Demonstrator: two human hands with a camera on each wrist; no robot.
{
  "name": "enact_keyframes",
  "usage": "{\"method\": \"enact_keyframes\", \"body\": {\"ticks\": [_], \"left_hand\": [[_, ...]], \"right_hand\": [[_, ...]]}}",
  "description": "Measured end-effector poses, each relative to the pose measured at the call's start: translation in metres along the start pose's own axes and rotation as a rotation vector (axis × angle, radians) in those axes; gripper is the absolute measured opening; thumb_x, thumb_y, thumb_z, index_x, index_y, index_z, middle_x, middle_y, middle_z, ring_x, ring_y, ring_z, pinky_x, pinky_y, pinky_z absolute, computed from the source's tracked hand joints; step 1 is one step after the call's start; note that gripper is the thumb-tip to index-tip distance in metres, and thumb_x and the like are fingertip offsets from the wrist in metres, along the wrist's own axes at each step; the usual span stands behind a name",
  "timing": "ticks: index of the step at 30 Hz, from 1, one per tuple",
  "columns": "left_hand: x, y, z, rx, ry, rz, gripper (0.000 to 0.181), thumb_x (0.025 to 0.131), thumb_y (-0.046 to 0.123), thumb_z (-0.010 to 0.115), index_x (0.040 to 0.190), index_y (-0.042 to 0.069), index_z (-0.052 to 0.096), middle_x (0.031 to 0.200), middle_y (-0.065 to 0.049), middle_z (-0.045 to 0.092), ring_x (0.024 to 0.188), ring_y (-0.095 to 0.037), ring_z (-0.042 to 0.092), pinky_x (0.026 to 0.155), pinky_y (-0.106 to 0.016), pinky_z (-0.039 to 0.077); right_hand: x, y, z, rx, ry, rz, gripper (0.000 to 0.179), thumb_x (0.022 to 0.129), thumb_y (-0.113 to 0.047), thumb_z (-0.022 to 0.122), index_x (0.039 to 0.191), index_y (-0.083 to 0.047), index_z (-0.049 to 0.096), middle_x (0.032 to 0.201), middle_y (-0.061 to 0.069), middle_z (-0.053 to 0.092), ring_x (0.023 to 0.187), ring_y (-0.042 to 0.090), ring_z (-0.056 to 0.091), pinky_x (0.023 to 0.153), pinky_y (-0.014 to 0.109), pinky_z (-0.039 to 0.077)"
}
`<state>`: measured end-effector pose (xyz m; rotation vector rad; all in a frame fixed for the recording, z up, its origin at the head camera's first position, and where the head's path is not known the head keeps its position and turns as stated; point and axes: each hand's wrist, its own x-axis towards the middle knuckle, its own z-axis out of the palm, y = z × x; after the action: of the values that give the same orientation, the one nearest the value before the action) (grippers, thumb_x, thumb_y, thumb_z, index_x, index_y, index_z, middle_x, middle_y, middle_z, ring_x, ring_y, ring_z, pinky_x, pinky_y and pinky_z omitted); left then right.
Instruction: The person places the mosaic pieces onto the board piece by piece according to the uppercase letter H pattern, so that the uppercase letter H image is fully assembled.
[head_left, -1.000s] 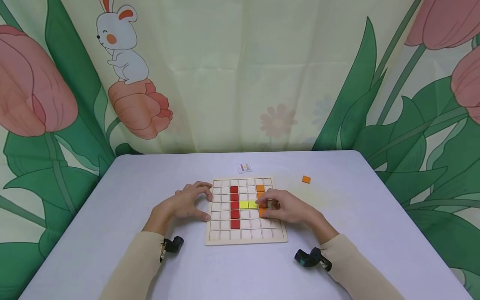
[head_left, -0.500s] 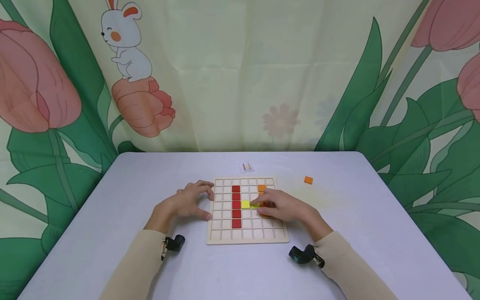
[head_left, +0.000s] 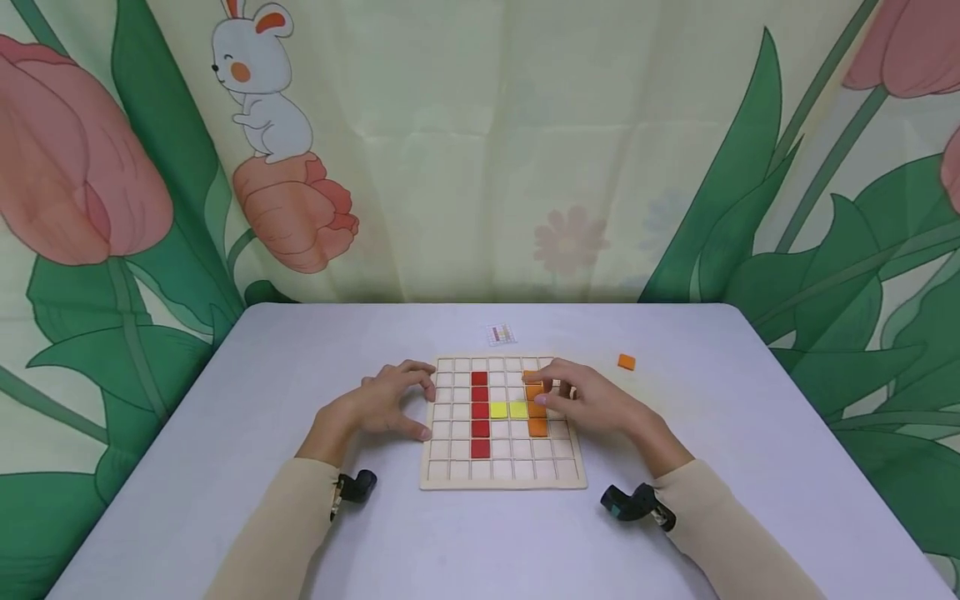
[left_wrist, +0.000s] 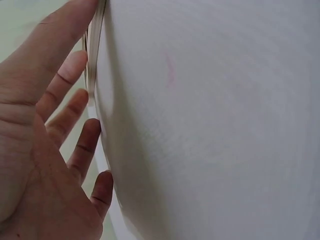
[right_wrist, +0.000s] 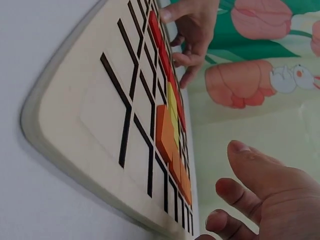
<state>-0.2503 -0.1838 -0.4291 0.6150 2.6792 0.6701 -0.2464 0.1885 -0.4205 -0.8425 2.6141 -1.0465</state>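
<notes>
A wooden grid board [head_left: 502, 484] lies on the table, with a column of several red tiles [head_left: 480, 428], two yellow tiles [head_left: 498, 410] in a row beside it and a column of several orange tiles [head_left: 537, 428] on the right. My left hand [head_left: 382, 404] rests at the board's left edge, thumb and fingers spread apart along it. Over the upper end of the orange column is my right hand [head_left: 592, 396], its fingers loosely bent. In the right wrist view, that hand's thumb and fingers stand apart with nothing between them.
One loose orange tile [head_left: 627, 362] lies on the white table [head_left: 480, 550], beyond the board's right side. A small card [head_left: 500, 335] with a printed coloured grid lies behind the board. A curtain [head_left: 480, 167] with printed tulips and a rabbit hangs behind the table.
My right hand has moved from the yellow and lower orange tiles up and right to the top of the orange column, uncovering the yellow row. The left hand stays at the board's edge.
</notes>
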Motion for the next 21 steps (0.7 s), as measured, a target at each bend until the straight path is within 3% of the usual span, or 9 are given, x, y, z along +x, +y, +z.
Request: {"method": "enact_keyframes", "body": {"ticks": [10, 17, 21], "left_hand": [[0.007, 0.005, 0.007, 0.063, -0.004, -0.013, 0.046, 0.073, 0.047, 0.092, 0.102, 0.038, 0.058, 0.159, 0.010, 0.038, 0.138, -0.030, 0.039, 0.103, -0.067, 0.035], [0.000, 0.004, 0.006, 0.071, 0.006, -0.027, 0.046, 0.074, 0.045, 0.092, 0.103, 0.038, 0.058, 0.159, 0.010, 0.037, 0.138, -0.030, 0.038, 0.105, -0.069, 0.033], [-0.001, 0.004, 0.003, 0.061, 0.012, -0.016, 0.046, 0.074, 0.047, 0.091, 0.104, 0.036, 0.058, 0.160, 0.009, 0.037, 0.138, -0.030, 0.038, 0.104, -0.067, 0.034]], "right_hand": [[-0.006, 0.015, -0.012, -0.029, 0.085, -0.004, 0.033, 0.098, -0.024, 0.071, 0.131, -0.022, 0.069, 0.107, -0.005, 0.061, 0.086, 0.019, 0.057, 0.071, 0.028, 0.051], [-0.005, 0.010, -0.001, 0.014, -0.107, -0.111, 0.024, 0.099, -0.031, 0.070, 0.121, -0.023, 0.077, 0.098, -0.004, 0.057, 0.085, 0.018, 0.052, 0.069, 0.025, 0.045], [-0.005, 0.006, 0.004, -0.013, -0.158, -0.141, 0.017, 0.100, -0.029, 0.069, 0.113, -0.025, 0.079, 0.091, -0.004, 0.054, 0.084, 0.016, 0.049, 0.068, 0.024, 0.042]]}}
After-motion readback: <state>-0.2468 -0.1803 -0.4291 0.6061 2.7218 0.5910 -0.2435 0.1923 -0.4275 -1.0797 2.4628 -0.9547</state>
